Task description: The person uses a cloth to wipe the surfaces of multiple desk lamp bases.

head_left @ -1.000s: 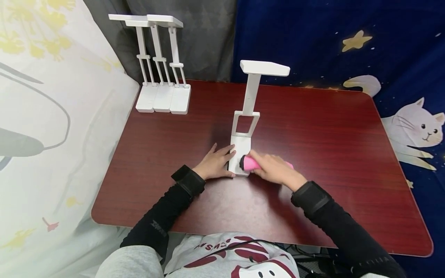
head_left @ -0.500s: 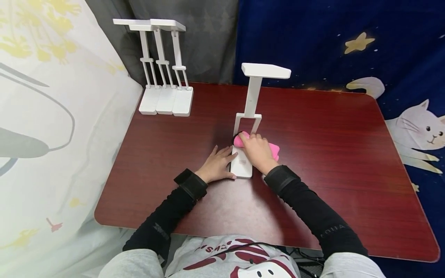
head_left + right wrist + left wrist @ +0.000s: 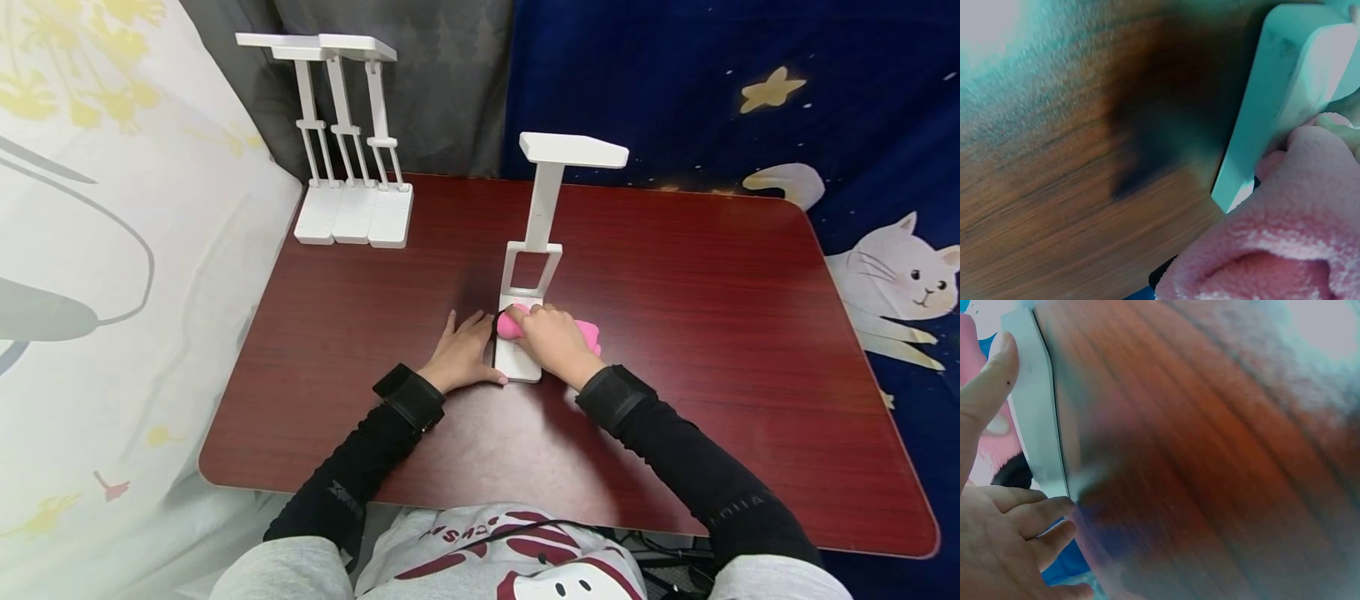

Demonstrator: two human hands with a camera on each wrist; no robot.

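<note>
A white desk lamp (image 3: 543, 204) stands at the middle of the table, its flat base (image 3: 517, 363) towards the person. My left hand (image 3: 461, 354), fingers spread and fairly straight, touches the left side of that base. In the left wrist view the thumb (image 3: 999, 370) lies against the base's edge. My right hand (image 3: 557, 340) grips a pink fluffy cloth (image 3: 588, 333) with a black part and presses it on top of the base. Folds of the cloth (image 3: 1285, 206) fill the lower right of the right wrist view; most right-hand fingers are hidden there.
Several similar white lamps (image 3: 352, 212) stand side by side at the table's back left corner. The reddish wooden table (image 3: 712, 333) extends to both sides. A grey curtain and a dark blue curtain (image 3: 637, 75) hang behind it.
My right hand first moved the cloth from the near part of the lamp base towards its far end, then slightly back and left. My left hand stays at the base's left side.
</note>
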